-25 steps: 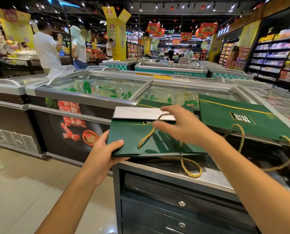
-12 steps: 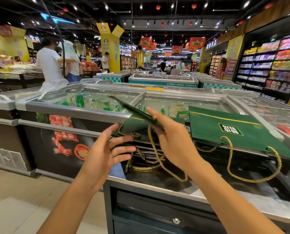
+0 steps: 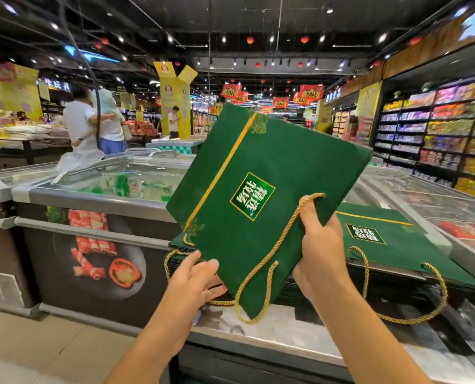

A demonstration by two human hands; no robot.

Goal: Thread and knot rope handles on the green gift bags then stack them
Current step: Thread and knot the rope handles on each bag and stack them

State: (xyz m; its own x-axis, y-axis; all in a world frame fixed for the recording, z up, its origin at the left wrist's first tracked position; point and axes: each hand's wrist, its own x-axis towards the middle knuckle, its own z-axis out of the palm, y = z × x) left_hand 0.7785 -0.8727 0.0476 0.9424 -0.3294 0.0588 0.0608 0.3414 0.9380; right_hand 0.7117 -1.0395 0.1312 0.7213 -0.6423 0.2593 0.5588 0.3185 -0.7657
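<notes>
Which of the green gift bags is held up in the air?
The tilted bag in the right hand; the stacked bags lie flat below it.

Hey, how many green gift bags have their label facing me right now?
2: the raised bag in the middle, and the top bag on the right. Bags stacked underneath may hide theirs.

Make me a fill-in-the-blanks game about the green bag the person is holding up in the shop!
1. The held bag is coloured ____.
2. Its gold stripe matches the colour of its ____ handle.
3. The right hand grips the bag and the left hand touches its lower edge: that makes ____ hands on it.
4. More bags lie flat in a stack to the ____ of the held one.

Missing words: green, rope, two, right.
</notes>
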